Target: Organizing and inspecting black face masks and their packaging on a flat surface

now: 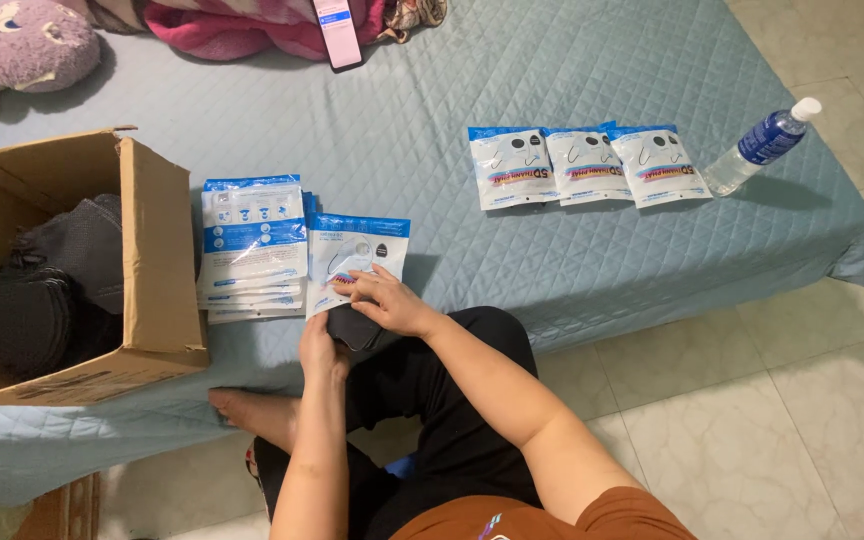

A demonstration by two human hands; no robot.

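A cardboard box [157, 260] of dark face masks sits at the left of the bed [432, 150], beside a stack of flat packets [252, 245]. At the near edge, the left hand [320, 350] is closed on a black mask [357, 328] while the right hand [384, 300], fingers curled, pins an open packet [357, 245]. Packing appears under way; sliding the mask in seems next. Farther right lie three packets [585, 165] and a bottle [762, 145].

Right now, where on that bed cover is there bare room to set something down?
Free: the wide patch of blue cover between the packet stack and the three-packet row. Crowded: around the cardboard box and both hands.
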